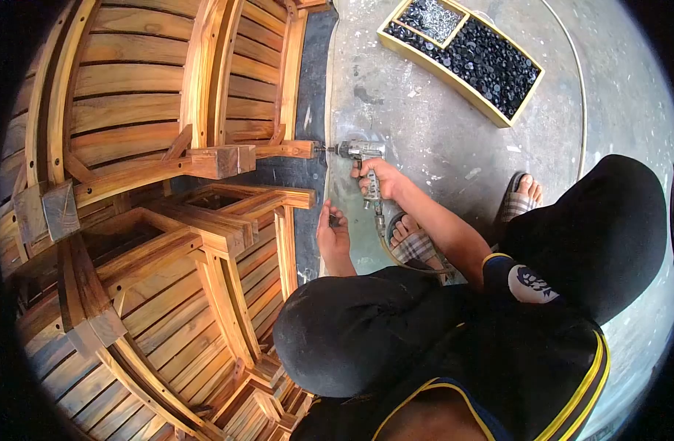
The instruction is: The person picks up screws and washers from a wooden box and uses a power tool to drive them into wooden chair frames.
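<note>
My right hand grips a grey air-powered driver by its handle. A hose runs down from the handle past my foot. The driver's bit presses against the end of a wooden leg of the slatted teak furniture lying on its side to the left. My left hand hovers lower down, beside another wooden leg. Its fingers are curled around a small dark part, too small to identify.
A yellow wooden tray with compartments of dark and silvery small hardware lies on the concrete floor at the top. My knees in black trousers and my sandalled feet fill the lower right. A dark strip runs along the furniture's edge.
</note>
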A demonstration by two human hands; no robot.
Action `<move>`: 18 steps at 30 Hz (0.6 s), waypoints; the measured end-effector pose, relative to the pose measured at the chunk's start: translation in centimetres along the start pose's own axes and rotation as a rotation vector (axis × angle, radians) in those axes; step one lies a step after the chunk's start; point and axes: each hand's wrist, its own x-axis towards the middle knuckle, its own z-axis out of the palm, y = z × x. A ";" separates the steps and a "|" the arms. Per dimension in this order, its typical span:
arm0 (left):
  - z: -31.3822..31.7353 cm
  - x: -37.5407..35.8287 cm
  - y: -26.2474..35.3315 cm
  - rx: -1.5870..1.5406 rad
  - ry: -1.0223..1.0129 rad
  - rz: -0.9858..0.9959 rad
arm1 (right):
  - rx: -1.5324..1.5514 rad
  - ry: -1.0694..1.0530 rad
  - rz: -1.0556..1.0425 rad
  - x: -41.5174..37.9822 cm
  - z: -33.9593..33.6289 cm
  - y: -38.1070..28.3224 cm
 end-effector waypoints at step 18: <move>0.1 -0.4 0.2 0.028 0.048 0.062 | -0.028 -0.026 -0.029 -0.5 0.0 0.2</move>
